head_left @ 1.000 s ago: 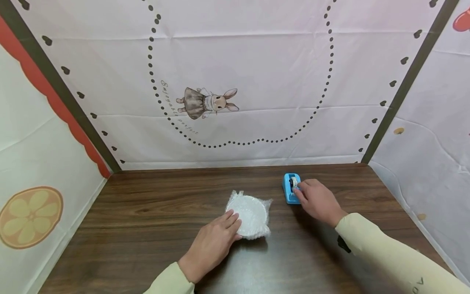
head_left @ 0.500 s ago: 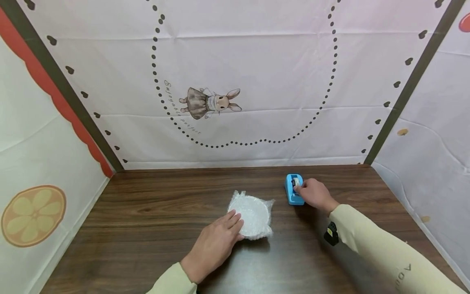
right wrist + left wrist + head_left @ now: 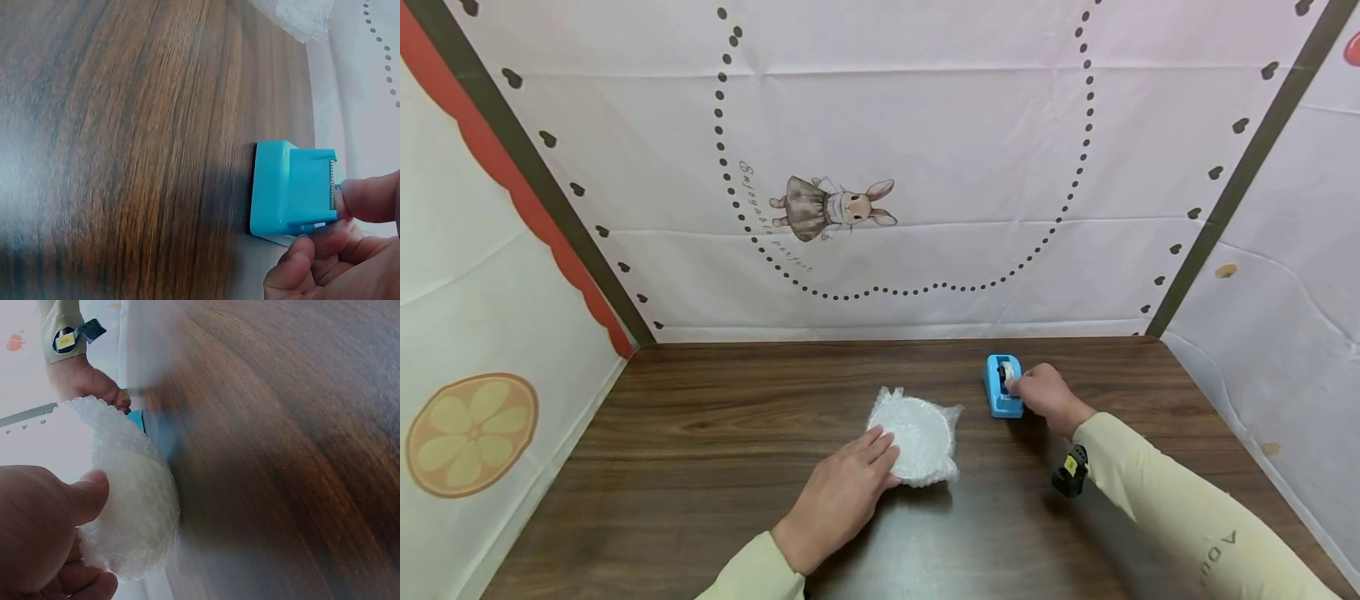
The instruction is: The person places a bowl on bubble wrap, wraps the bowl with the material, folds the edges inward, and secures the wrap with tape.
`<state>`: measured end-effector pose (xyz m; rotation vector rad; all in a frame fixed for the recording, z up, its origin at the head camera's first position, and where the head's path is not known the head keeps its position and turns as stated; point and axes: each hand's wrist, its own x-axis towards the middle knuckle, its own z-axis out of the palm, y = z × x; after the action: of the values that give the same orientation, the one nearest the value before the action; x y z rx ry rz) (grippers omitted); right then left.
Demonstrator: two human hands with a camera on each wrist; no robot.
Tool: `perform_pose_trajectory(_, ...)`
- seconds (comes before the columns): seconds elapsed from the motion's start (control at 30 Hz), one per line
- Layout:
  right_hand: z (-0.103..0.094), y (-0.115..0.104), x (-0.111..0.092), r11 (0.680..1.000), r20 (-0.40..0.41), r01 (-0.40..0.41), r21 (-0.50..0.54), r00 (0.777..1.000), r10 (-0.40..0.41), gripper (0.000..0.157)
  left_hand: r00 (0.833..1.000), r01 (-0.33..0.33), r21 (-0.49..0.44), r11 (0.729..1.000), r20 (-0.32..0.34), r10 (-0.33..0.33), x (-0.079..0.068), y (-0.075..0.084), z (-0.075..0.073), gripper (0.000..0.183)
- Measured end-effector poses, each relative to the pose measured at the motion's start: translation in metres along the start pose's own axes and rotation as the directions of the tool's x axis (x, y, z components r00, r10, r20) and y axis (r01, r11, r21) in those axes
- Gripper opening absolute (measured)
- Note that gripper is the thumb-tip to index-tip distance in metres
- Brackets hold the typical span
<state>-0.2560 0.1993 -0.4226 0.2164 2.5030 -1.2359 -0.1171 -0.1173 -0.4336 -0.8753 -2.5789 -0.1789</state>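
A round bundle in bubble wrap (image 3: pixel 919 442), with a pale disc-like top, sits on the table. My left hand (image 3: pixel 848 492) holds it at its left near edge, the fingers lying over the top and the thumb (image 3: pixel 87 497) against its side. Farther right stands a blue tape dispenser (image 3: pixel 1003 402) with a roll of tape (image 3: pixel 1008 372) in it. At its toothed cutter (image 3: pixel 332 184) my right hand (image 3: pixel 1049 397) pinches the tape end between thumb and forefinger. The pinched piece is mostly hidden by the fingers.
The brown wood-grain table (image 3: pixel 715 433) ends at a printed white cloth (image 3: pixel 955 167) behind it. Cloth also hangs along the left and right sides. A black wrist device (image 3: pixel 1070 472) hangs under my right sleeve.
The right hand's fingers have drawn together at the dispenser's tape, and its wrist has turned slightly. The left hand and the bundle keep their place; the head view has shifted a little.
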Motion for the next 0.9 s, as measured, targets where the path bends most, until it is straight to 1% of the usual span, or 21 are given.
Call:
perform_pose_trajectory(0.1,-0.004,-0.003,-0.003,0.999,-0.007,-0.014,0.041,1.0,0.014,0.049,1.0,-0.001,-0.002,1.0,0.002,0.001,0.001,0.0,0.0,0.027)
perform_pose_trajectory(0.2,-0.009,-0.009,-0.007,0.996,-0.015,-0.006,0.085,1.0,0.008,0.046,1.0,-0.002,0.0,1.0,0.003,0.002,0.001,0.0,0.001,0.026)
perform_pose_trajectory(0.33,-0.011,-0.012,-0.016,0.993,0.017,0.0,0.122,1.0,-0.002,0.046,1.0,-0.003,0.008,1.0,-0.011,0.003,0.0,-0.001,0.002,0.024)
perform_pose_trajectory(0.43,-0.011,-0.009,-0.026,0.991,0.045,0.003,0.137,0.999,-0.01,0.046,1.0,-0.009,0.006,1.0,-0.015,0.009,-0.001,-0.001,0.002,0.022)
perform_pose_trajectory(0.6,-0.012,-0.004,-0.04,0.987,0.051,0.015,0.163,0.998,-0.023,0.042,1.0,-0.005,0.004,1.0,-0.004,0.005,-0.001,-0.002,0.001,0.023)
perform_pose_trajectory(0.8,-0.011,0.001,-0.049,0.977,0.049,-0.006,0.211,0.999,-0.004,0.036,1.0,-0.007,0.004,1.0,-0.004,0.007,-0.001,-0.002,0.001,0.023)
perform_pose_trajectory(0.9,-0.01,0.003,-0.051,0.969,0.046,0.005,0.246,0.999,-0.016,0.035,1.0,-0.008,0.002,1.0,-0.006,0.008,0.0,-0.002,0.002,0.022)
